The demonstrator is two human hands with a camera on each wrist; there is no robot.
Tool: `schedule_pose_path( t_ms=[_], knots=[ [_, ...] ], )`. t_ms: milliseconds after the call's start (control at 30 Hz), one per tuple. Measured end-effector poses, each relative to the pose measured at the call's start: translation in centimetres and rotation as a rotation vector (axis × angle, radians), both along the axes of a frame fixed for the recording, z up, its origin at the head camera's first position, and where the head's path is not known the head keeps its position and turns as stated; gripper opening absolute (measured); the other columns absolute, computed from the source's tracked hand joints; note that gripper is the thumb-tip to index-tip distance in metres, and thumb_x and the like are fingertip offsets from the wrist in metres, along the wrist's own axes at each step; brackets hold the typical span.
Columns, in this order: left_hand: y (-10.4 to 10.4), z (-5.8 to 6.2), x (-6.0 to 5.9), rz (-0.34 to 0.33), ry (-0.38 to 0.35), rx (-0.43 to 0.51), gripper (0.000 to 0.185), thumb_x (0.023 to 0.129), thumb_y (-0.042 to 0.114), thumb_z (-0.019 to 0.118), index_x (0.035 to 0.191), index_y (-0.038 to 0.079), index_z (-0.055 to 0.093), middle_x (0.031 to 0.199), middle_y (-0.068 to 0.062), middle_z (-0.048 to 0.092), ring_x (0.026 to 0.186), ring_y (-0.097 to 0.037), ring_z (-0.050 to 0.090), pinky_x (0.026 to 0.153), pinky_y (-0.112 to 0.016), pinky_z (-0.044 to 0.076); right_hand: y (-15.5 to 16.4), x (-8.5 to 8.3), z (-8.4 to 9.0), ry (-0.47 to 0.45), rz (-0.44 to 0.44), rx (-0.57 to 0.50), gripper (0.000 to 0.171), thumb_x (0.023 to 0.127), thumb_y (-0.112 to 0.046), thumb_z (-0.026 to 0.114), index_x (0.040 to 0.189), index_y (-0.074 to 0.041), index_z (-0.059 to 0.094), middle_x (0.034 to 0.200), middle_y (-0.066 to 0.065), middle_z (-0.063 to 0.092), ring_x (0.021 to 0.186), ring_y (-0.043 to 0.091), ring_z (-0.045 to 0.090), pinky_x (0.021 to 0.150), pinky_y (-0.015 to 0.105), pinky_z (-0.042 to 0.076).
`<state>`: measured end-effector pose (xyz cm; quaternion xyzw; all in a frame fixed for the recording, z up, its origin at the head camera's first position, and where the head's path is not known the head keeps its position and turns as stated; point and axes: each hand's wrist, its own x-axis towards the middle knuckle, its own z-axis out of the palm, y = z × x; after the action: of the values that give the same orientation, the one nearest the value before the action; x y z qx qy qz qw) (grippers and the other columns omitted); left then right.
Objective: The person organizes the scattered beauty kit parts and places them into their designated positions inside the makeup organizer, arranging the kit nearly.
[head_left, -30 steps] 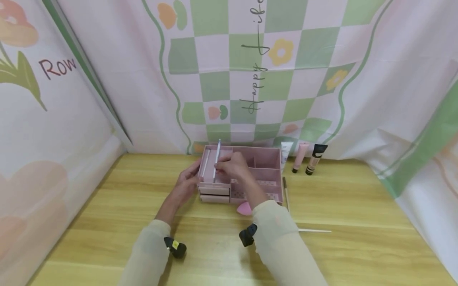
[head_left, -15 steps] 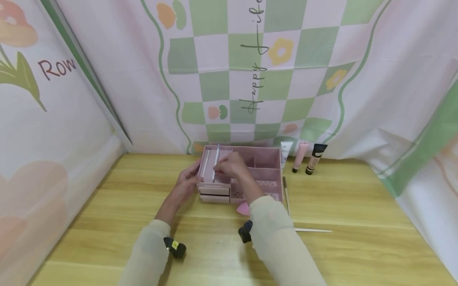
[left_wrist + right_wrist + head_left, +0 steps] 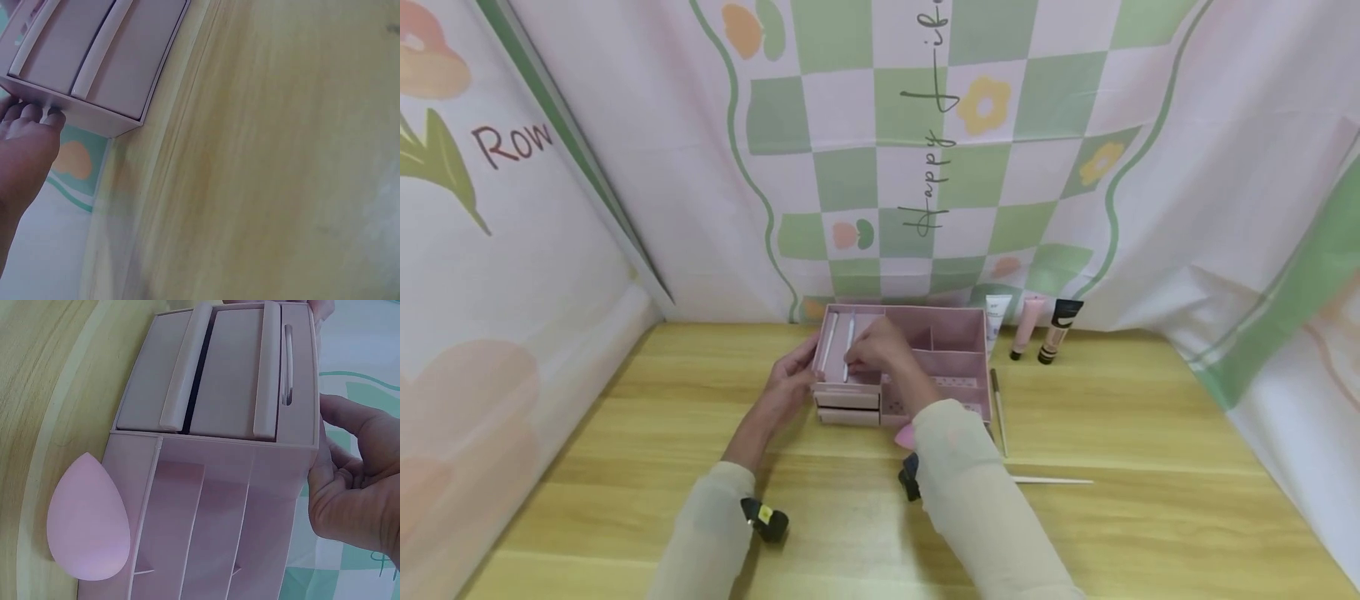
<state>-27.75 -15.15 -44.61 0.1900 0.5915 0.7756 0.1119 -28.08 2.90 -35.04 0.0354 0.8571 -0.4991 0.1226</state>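
A pink makeup organizer [image 3: 958, 332] with two front drawers [image 3: 128, 56] stands at the back of the table. My left hand [image 3: 787, 382] grips its left side, fingers against the side wall and thumb near the front corner. My right hand [image 3: 880, 346] reaches over the left top compartment and pinches a thin white stick [image 3: 850, 333] near its front end. The stick lies low along that compartment, beside a second white stick [image 3: 830, 342] at the left wall. In the right wrist view, the right fingertips are hidden behind the organizer.
A pink makeup sponge [image 3: 87, 519] sits before the organizer. Right of it lie a dark-ended thin brush-like stick [image 3: 1000, 417] and a white tapered stick [image 3: 1052, 480]. White [image 3: 997, 315], pink [image 3: 1027, 327] and black-capped [image 3: 1060, 332] tubes stand at the back, before the curtain.
The far end of the pinched stick has come down from its raised tilt into the compartment. My right hand has shifted slightly left with it; the left hand keeps its hold.
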Motion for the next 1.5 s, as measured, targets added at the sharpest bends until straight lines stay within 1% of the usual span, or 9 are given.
schedule_pose_path(
  t_ms=[133, 400, 633, 900, 1200, 1367, 1500],
  knots=[
    [-0.05, -0.13, -0.02, -0.003, 0.006, 0.003, 0.074, 0.087, -0.012, 0.042, 0.154, 0.000, 0.014, 0.165, -0.016, 0.009, 0.154, -0.031, 0.011, 0.117, -0.021, 0.033, -0.04, 0.10, -0.04, 0.004, 0.015, 0.029, 0.021, 0.074, 0.002, 0.074, 0.094, 0.008, 0.073, 0.081, 0.020, 0.075, 0.046, 0.007, 0.059, 0.055, 0.019, 0.058],
    [-0.10, -0.12, 0.06, -0.006, 0.015, 0.002, 0.074, 0.087, -0.011, 0.043, 0.154, 0.000, 0.015, 0.165, -0.016, 0.010, 0.153, -0.032, 0.011, 0.114, -0.018, 0.035, -0.04, 0.04, -0.34, 0.009, 0.007, 0.013, 0.021, 0.074, 0.002, 0.074, 0.094, 0.008, 0.073, 0.080, 0.019, 0.075, 0.047, 0.007, 0.059, 0.054, 0.018, 0.058],
    [-0.22, 0.05, 0.21, -0.010, 0.019, -0.009, 0.074, 0.087, -0.010, 0.043, 0.154, 0.000, 0.015, 0.165, -0.015, 0.009, 0.154, -0.032, 0.010, 0.120, -0.025, 0.028, -0.03, 0.50, 0.06, 0.034, 0.024, 0.033, 0.020, 0.075, 0.001, 0.074, 0.094, 0.008, 0.073, 0.084, 0.021, 0.075, 0.048, 0.006, 0.059, 0.058, 0.020, 0.059],
    [-0.17, 0.04, 0.13, -0.008, 0.014, -0.003, 0.073, 0.087, -0.010, 0.043, 0.154, 0.000, 0.014, 0.165, -0.016, 0.008, 0.154, -0.033, 0.009, 0.116, -0.020, 0.033, 0.09, 0.51, 0.01, 0.011, 0.012, -0.052, 0.021, 0.079, 0.002, 0.070, 0.098, 0.008, 0.072, 0.090, 0.022, 0.075, 0.053, 0.008, 0.062, 0.057, 0.017, 0.058],
    [-0.09, 0.03, 0.08, -0.003, 0.008, 0.001, 0.073, 0.087, -0.010, 0.042, 0.154, -0.001, 0.014, 0.165, -0.016, 0.007, 0.154, -0.032, 0.009, 0.116, -0.019, 0.032, 0.40, 0.29, -0.15, -0.016, -0.003, -0.111, 0.024, 0.080, 0.002, 0.070, 0.103, 0.007, 0.071, 0.099, 0.023, 0.074, 0.060, 0.008, 0.064, 0.065, 0.018, 0.060],
    [-0.06, 0.08, 0.06, 0.001, -0.007, 0.005, 0.072, 0.087, -0.011, 0.041, 0.153, -0.001, 0.015, 0.165, -0.016, 0.008, 0.154, -0.031, 0.009, 0.116, -0.020, 0.032, 0.62, 0.38, -0.22, -0.030, -0.012, -0.185, 0.025, 0.082, 0.003, 0.069, 0.106, 0.008, 0.070, 0.104, 0.025, 0.072, 0.063, 0.009, 0.065, 0.068, 0.019, 0.061],
    [-0.02, 0.20, 0.12, 0.007, -0.018, 0.007, 0.072, 0.087, -0.012, 0.042, 0.153, -0.001, 0.015, 0.165, -0.016, 0.008, 0.154, -0.031, 0.009, 0.116, -0.020, 0.032, 0.82, 0.42, -0.28, -0.024, -0.016, -0.234, 0.025, 0.084, 0.003, 0.067, 0.108, 0.009, 0.069, 0.104, 0.026, 0.072, 0.065, 0.009, 0.065, 0.070, 0.020, 0.062]
  ],
)
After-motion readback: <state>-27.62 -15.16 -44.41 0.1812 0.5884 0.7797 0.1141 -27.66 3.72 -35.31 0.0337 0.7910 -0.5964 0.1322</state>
